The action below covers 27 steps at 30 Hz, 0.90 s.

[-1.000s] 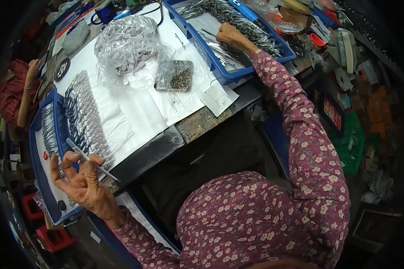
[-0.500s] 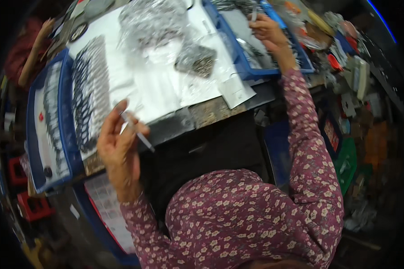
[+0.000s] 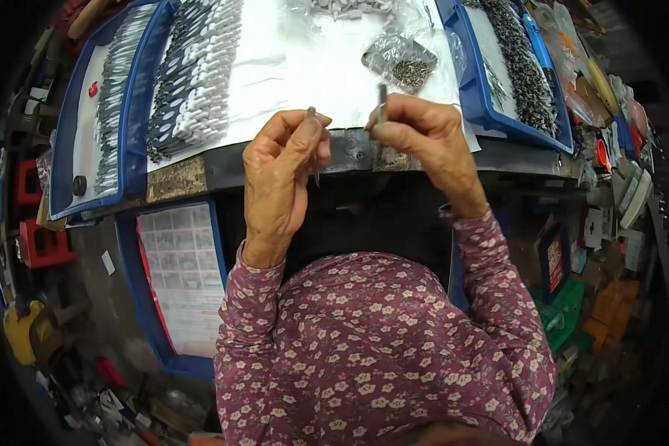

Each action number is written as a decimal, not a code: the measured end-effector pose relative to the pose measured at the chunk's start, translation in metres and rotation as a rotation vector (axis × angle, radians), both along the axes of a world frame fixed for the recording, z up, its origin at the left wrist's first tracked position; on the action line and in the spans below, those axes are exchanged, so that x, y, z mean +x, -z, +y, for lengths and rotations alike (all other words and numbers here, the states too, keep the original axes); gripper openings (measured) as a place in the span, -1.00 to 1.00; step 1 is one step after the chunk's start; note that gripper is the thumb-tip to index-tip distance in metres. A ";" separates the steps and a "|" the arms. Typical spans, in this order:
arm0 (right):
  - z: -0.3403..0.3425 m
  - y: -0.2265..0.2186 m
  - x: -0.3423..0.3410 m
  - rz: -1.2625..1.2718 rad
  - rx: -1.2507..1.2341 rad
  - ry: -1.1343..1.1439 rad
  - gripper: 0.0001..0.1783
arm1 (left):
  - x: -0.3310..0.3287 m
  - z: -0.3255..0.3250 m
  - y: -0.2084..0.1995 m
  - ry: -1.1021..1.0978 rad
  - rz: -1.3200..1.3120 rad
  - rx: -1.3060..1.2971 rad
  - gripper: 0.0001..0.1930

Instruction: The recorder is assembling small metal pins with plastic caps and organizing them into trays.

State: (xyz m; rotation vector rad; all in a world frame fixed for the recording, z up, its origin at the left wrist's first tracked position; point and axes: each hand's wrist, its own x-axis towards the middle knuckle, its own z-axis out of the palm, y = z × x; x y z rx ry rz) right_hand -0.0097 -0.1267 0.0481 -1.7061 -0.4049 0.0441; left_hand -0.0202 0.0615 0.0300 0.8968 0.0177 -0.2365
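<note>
Just past the table's front edge, my left hand (image 3: 279, 167) pinches a slim pen-like rod (image 3: 312, 113) between thumb and fingertips. The rod stands nearly upright, and its middle is hidden by the fingers. To its right my right hand (image 3: 431, 141) is closed on a short dark cylindrical piece (image 3: 383, 95), also held upright, its lower part covered by the thumb. The two pieces are apart. Beyond the right hand, a clear plastic bag (image 3: 379, 53) of small metal parts (image 3: 411, 73) lies on the white sheet (image 3: 275, 93).
Rows of dark and white slim pieces (image 3: 201, 82) lie on the table's left. A blue tray (image 3: 137, 134) of similar pieces stands beside them. Another blue tray (image 3: 483, 104) with many small dark parts is at the right. A lower blue tray (image 3: 175, 363) holds printed sheets.
My right hand has come out of the right-hand tray to the table's front, holding a dark piece. My left hand has moved right and the rod is now nearly upright. The view has shifted.
</note>
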 end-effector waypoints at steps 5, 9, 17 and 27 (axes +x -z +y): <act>0.026 0.005 -0.018 0.018 -0.055 0.097 -0.78 | -0.005 -0.005 0.001 -0.116 -0.034 0.155 -0.85; 0.031 0.015 -0.021 -0.007 -0.005 0.107 -0.62 | -0.007 -0.009 0.006 -0.116 -0.025 0.160 -0.85; 0.035 0.023 -0.026 0.162 0.061 0.039 -0.55 | -0.008 -0.012 0.020 -0.060 0.036 0.132 -0.86; 0.035 0.029 -0.025 0.212 0.068 0.031 -0.56 | -0.008 -0.012 0.027 -0.049 0.065 0.130 -0.86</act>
